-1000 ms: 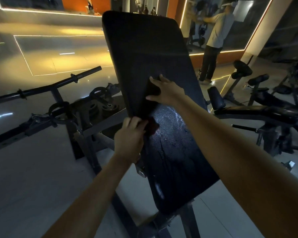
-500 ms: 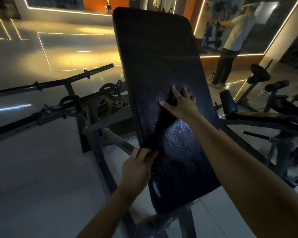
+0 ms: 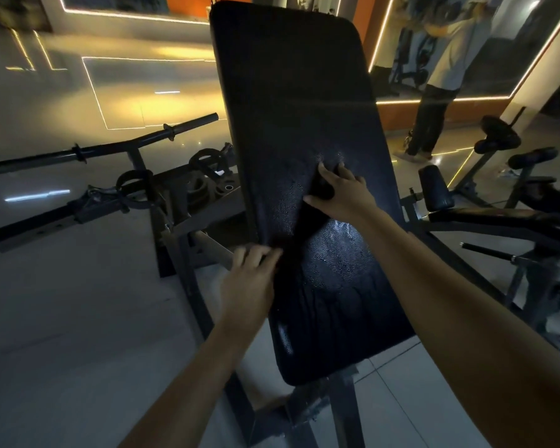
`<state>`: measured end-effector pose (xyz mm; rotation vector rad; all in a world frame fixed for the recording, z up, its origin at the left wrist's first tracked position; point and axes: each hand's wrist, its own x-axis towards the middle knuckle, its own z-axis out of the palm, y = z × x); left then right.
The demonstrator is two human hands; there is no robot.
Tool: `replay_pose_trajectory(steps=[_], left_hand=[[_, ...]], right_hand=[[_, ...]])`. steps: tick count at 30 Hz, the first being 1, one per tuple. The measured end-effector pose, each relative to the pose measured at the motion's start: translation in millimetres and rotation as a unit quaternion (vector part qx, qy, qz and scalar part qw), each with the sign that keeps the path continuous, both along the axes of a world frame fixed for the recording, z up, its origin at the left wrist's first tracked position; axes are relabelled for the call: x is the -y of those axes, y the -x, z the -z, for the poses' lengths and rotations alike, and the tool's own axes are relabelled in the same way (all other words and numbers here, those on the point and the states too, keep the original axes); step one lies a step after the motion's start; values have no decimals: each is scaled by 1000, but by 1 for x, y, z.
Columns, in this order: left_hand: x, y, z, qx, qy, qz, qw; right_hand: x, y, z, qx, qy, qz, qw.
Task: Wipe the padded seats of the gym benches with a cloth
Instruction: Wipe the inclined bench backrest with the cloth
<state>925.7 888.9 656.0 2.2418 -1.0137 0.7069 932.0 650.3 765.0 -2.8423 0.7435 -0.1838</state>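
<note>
Here, in the head view, your right hand (image 3: 340, 189) lies with fingers spread, pressing the upper end of the dark cloth strip (image 3: 299, 227) flat on the black, pebbled, padded bench seat (image 3: 291, 92). Your left hand (image 3: 249, 282), nearer to you, curls its fingers and seems to pinch the cloth's lower end at the seat's left edge. The seat's long axis climbs away from you. Its duller upper stretch lies beyond your right hand, so that hand is probably the one to push onward.
</note>
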Motion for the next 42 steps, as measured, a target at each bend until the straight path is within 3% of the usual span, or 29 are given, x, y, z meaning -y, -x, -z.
replay_pose_trajectory(steps=[4, 12, 18, 23, 26, 33, 42], left_hand=[[-17, 9, 14, 27, -40, 42, 998], [30, -85, -77, 57, -18, -52, 997], [16, -44, -42, 45, 8, -37, 998], [-13, 13, 15, 46, -80, 46, 995], [-17, 3, 12, 74, -105, 71, 989], [16, -40, -43, 9, -30, -32, 999], [-11, 41, 32, 26, -52, 14, 998]], right_hand=[[-5, 4, 5, -2, -2, -7, 1000], [-11, 18, 17, 8, 5, -30, 1000], [-9, 21, 18, 15, 3, -33, 999], [-12, 23, 17, 7, 1, -30, 1000], [-13, 23, 16, -3, 6, -34, 999], [-8, 26, 23, -11, 15, -48, 999], [-14, 33, 32, 9, 3, -49, 999]])
